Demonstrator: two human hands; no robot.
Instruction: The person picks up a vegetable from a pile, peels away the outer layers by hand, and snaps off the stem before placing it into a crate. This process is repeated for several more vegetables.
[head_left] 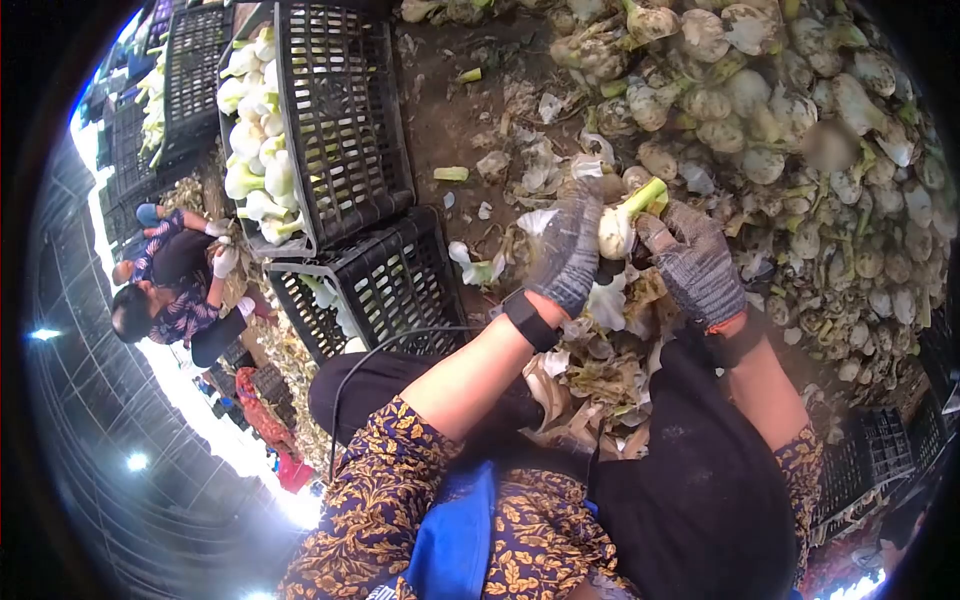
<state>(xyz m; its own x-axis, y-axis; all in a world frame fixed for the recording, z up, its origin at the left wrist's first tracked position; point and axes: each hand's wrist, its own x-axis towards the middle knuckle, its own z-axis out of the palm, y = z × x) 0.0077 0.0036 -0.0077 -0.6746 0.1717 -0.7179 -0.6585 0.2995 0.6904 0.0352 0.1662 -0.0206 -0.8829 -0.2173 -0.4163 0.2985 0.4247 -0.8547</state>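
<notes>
Between my two gloved hands is a white garlic bulb [614,238] with a thick green stem [645,197] pointing up and to the right. My left hand [572,245], in a grey knit glove, is closed around the bulb's left side. On the other side, my right hand [698,262], also gloved, has its fingers bent in close to the bulb and stem. What those right fingers pinch, if anything, is hidden. Loose peeled skins [608,300] lie just below the hands, between my knees.
A large heap of untrimmed garlic [780,120] rises at the right. At the left, a black crate [345,110] holds cleaned bulbs [262,140], beside another black crate [400,285]. Cut stem pieces [451,174] litter the soil. Another person [180,270] sits working at far left.
</notes>
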